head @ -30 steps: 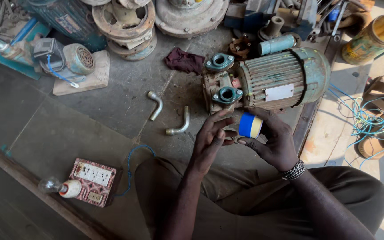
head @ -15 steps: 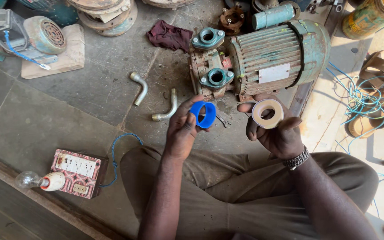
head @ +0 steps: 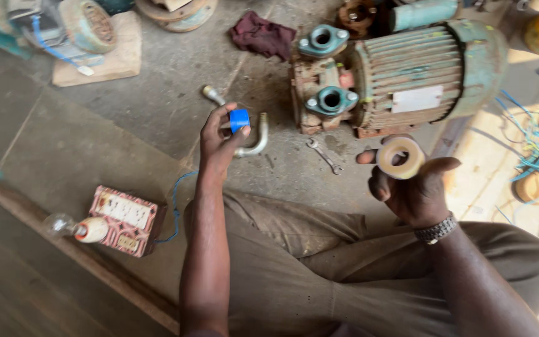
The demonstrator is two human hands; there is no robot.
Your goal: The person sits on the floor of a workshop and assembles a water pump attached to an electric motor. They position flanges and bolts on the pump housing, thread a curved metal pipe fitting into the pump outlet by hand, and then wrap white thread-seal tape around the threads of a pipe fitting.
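Observation:
My left hand is stretched forward over the concrete floor and pinches a small blue ring-shaped cover between thumb and fingers. It hovers just above two bent metal pipe elbows. My right hand holds a white roll of thread tape upright in its fingertips, in front of a ribbed green motor pump with two flanged ports. A small spanner lies on the floor between my hands.
A dark red rag lies beyond the elbows. At the left sit a socket box with a bulb, a wooden board with parts, and a raised edge. Tangled blue wire lies at the right.
The blue cover came off the tape roll. My left hand has carried it forward and left toward the pipe elbows, while my right hand keeps the white roll and has drifted right.

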